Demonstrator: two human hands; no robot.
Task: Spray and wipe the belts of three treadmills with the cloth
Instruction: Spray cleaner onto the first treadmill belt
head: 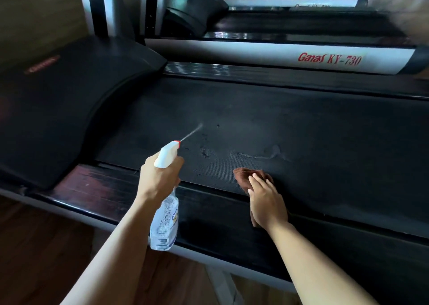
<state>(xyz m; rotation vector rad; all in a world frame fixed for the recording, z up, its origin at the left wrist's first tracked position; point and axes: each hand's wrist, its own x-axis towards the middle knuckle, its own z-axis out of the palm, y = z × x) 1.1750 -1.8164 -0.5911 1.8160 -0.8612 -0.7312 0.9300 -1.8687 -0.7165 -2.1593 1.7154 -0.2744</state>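
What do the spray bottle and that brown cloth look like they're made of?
The spray bottle looks like clear glossy plastic, liquid and bubbles showing through, with an opaque white trigger head. The brown cloth seems a soft, matte fabric, bunching in folds, perhaps microfibre.

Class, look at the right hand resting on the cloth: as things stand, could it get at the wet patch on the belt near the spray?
Probably yes. The right hand with the cloth lies at the belt's near edge, and only bare belt shows between it and the wet patch.

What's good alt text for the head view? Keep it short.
A person's left hand sprays a clear spray bottle onto a black treadmill belt, while the right hand presses a brown cloth at the belt's near edge. More treadmills line up behind.
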